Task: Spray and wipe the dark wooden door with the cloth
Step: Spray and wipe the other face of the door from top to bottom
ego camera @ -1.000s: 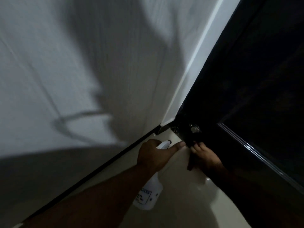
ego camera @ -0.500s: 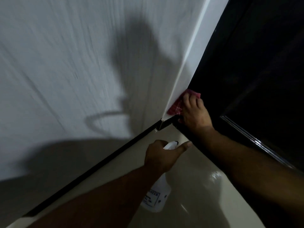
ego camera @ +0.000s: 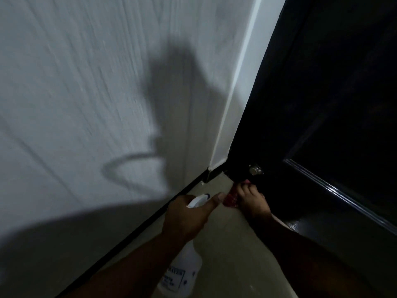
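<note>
R hand (ego camera: 253, 203) holds cloth (ego camera: 231, 200) on door (ego camera: 322, 104), L hand (ego camera: 184, 218) grips bottle (ego camera: 182, 274)

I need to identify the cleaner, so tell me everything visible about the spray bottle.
The spray bottle is white and plastic-looking: a pale body with a dark-printed label too blurred to read, and a white trigger head. The left hand grips its neck, forefinger along the head, which points toward the red cloth at the foot of the door. The body hangs above the pale floor.

The left hand (ego camera: 184, 218) and left forearm (ego camera: 137, 261), at 7 o'clock, are bare. So are the right hand (ego camera: 253, 203) and right forearm (ego camera: 300, 244), at 5 o'clock.
</note>
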